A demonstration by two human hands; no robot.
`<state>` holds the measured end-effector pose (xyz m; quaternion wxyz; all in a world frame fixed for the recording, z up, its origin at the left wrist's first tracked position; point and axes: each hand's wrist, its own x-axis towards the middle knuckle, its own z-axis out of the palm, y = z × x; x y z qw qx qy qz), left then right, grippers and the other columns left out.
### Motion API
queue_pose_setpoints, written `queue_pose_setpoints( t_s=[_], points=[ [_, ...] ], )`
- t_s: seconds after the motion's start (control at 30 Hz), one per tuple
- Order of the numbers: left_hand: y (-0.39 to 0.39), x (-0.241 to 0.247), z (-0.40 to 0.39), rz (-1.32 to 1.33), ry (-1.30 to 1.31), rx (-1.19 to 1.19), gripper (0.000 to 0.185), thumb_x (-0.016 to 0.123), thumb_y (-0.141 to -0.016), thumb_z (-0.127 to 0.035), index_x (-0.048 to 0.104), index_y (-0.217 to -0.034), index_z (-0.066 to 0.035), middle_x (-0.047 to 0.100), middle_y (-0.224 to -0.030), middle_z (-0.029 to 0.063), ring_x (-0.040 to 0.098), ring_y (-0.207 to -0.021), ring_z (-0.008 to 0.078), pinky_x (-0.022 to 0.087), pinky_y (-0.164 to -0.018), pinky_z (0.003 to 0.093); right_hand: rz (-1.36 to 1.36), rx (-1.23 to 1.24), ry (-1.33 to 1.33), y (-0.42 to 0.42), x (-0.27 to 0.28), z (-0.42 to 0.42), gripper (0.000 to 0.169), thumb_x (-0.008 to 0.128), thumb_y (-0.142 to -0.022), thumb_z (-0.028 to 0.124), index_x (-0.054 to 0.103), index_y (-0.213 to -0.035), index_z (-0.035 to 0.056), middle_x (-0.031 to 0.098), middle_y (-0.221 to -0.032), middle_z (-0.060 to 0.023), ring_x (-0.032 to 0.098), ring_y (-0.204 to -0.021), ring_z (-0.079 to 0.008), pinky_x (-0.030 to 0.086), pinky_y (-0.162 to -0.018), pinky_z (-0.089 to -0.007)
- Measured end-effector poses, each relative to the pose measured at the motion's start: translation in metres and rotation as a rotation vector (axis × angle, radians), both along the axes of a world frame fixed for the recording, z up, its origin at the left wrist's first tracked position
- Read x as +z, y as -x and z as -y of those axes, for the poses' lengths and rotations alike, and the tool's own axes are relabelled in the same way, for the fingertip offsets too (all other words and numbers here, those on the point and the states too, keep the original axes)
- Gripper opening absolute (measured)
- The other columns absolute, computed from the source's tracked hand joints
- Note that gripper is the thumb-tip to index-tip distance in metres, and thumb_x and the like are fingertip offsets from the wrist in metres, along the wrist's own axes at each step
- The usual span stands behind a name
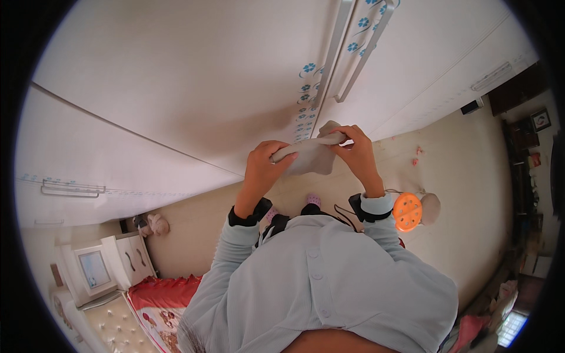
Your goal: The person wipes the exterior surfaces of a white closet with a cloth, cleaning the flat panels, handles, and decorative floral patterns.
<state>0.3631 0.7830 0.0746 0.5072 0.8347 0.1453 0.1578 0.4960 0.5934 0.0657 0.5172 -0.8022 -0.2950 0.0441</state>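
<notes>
A light grey cloth hangs between my two hands, its top edge bunched into a roll. My left hand pinches one end of that roll between thumb and fingers. At the other end my right hand grips the cloth, and a loose flap stands up beside its fingers. Right behind the cloth rises a white wardrobe door with a strip of blue flower prints. Whether the cloth touches the door I cannot tell. Two long metal handles run along the seam between the doors.
An orange plastic stool stands on the floor to my right, a round beige object beside it. Pink scraps lie on the tiles. A bed with a red cover and a white cabinet are at lower left, near plush toys.
</notes>
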Motion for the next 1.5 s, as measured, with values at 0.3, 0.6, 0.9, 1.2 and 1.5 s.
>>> queue_pose_setpoints(
  t_s=[0.3,0.6,0.9,1.2,1.5],
  points=[
    [0.017,0.015,-0.012,0.083,-0.105,0.054,0.020,0.075,-0.073,-0.006,0.068,-0.091,-0.005,0.066,-0.080,0.0054,0.057,-0.066,0.0146,0.046,-0.062,0.0240,-0.104,0.110,-0.040,0.003,0.006,0.011,0.031,0.078,-0.065,0.002,0.066,-0.094,0.0039,0.053,-0.078,-0.0030,0.054,-0.072,-0.0123,0.047,-0.065,-0.0244],
    [0.045,0.036,-0.026,0.093,-0.223,0.129,0.026,0.071,-0.071,0.006,0.071,-0.094,-0.006,0.068,-0.092,0.0069,0.061,-0.070,0.0159,0.051,-0.058,0.0255,-0.254,0.015,0.082,0.006,0.031,0.014,0.016,0.073,-0.074,0.009,0.071,-0.089,0.0024,0.058,-0.063,-0.0028,0.049,-0.055,-0.0089,0.038,-0.051,-0.0248],
    [-0.004,0.053,-0.040,0.804,-0.227,0.455,0.029,0.053,-0.083,0.014,0.061,-0.109,0.004,0.062,-0.110,0.0145,0.063,-0.095,0.0193,0.056,-0.075,0.0291,0.059,-0.027,-0.493,0.001,0.085,-0.077,0.031,0.058,-0.088,0.006,0.057,-0.119,0.0036,0.064,-0.096,-0.0106,0.057,-0.074,-0.0103,0.044,-0.059,-0.0229],
    [-0.102,0.038,-0.065,0.898,-0.900,0.546,0.058,0.043,-0.095,-0.029,0.035,-0.132,0.015,0.036,-0.133,0.0399,0.045,-0.115,0.0480,0.036,-0.093,0.0531,0.961,-0.434,-0.337,-0.027,0.086,-0.188,0.061,0.063,-0.085,0.030,0.042,-0.136,0.0035,0.045,-0.127,-0.0293,0.039,-0.118,-0.0499,0.028,-0.100,-0.0595],
    [-0.065,-0.022,-0.083,0.609,-1.189,0.473,0.055,0.051,-0.091,-0.044,0.053,-0.118,0.004,0.049,-0.124,0.0228,0.055,-0.090,0.0367,0.043,-0.082,0.0489,0.916,-0.379,-0.092,-0.024,0.004,-0.190,0.060,0.058,-0.086,0.037,0.044,-0.130,-0.0009,0.041,-0.118,-0.0353,0.037,-0.108,-0.0542,0.024,-0.096,-0.0648]
  ],
)
